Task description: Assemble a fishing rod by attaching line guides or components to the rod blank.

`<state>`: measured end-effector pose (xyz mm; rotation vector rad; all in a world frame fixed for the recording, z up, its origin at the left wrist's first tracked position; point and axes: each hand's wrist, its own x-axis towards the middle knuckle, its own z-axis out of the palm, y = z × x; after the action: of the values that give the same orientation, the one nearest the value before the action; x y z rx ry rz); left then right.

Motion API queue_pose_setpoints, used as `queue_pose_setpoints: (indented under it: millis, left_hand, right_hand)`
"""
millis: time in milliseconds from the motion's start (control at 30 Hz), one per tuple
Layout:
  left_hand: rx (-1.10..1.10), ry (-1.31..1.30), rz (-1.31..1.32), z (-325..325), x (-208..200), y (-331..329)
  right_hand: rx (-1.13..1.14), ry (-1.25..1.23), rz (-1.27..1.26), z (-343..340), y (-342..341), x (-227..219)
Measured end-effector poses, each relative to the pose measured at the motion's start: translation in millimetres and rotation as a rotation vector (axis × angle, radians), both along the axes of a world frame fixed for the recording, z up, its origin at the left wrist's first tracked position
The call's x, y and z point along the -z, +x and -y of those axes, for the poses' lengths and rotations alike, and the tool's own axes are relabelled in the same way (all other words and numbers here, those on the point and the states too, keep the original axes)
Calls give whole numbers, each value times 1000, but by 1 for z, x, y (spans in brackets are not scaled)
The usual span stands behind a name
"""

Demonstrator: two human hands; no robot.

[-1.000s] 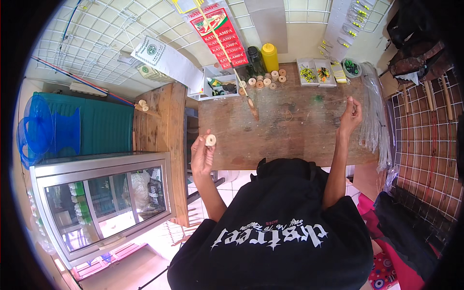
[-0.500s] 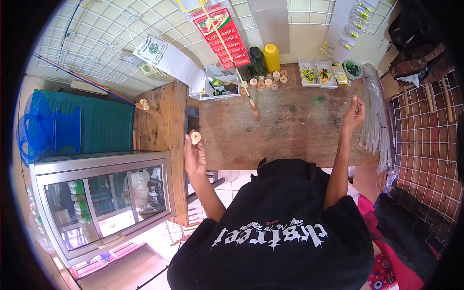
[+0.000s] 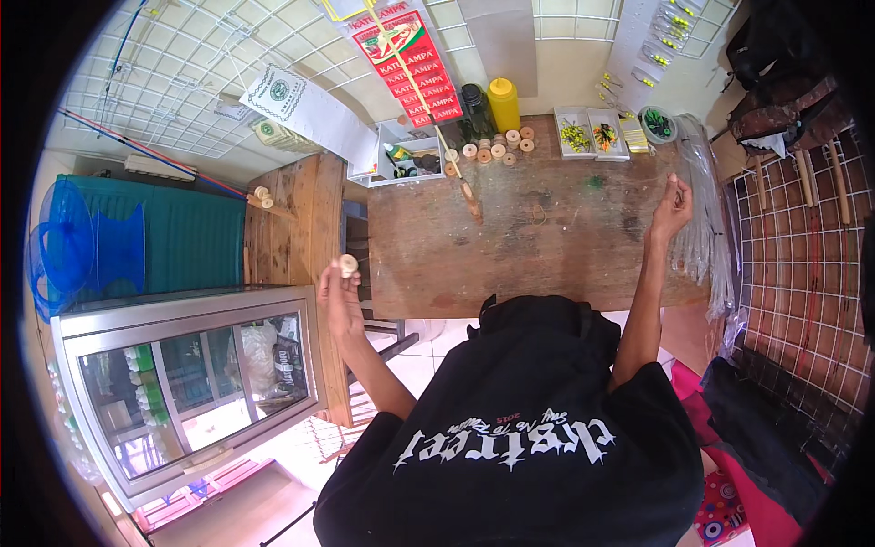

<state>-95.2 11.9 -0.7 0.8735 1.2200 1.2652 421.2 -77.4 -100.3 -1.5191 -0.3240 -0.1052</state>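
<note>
Out past the left edge of the workbench, my left hand (image 3: 341, 303) grips a small pale wooden spool (image 3: 348, 265) between thumb and fingers, its round face and centre hole showing. My right hand (image 3: 673, 208) is raised over the bench's right end with fingertips pinched together. A faint thin line shows at those fingertips in the earlier view; now it is too fine to make out. Several similar wooden spools (image 3: 498, 151) stand clustered at the back of the workbench (image 3: 547, 246). Nearer lies a thin rod with a wooden handle (image 3: 471, 203).
A white divided tray (image 3: 412, 166), dark bottle (image 3: 477, 113) and yellow squeeze bottle (image 3: 503, 105) line the bench's back. White boxes of small bright pieces (image 3: 574, 139) and a round tub (image 3: 658, 125) stand back right. Clear plastic strands (image 3: 700, 210) hang at right; a glass-fronted cabinet (image 3: 196, 383) stands left.
My left hand has moved left and slightly down with the spool. My right hand has shifted slightly right, so the hands are farther apart. The whole view has shifted a little.
</note>
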Motion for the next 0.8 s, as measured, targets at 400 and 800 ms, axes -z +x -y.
queue_pose_setpoints:
  millis: [400, 800]
  left_hand:
    - [98, 6, -581, 3, 57, -18]
    - [349, 203, -1127, 19, 171, 46]
  right_hand:
    - [-414, -330, -253, 81, 38, 50]
    - [-496, -1243, 220, 107, -3, 100]
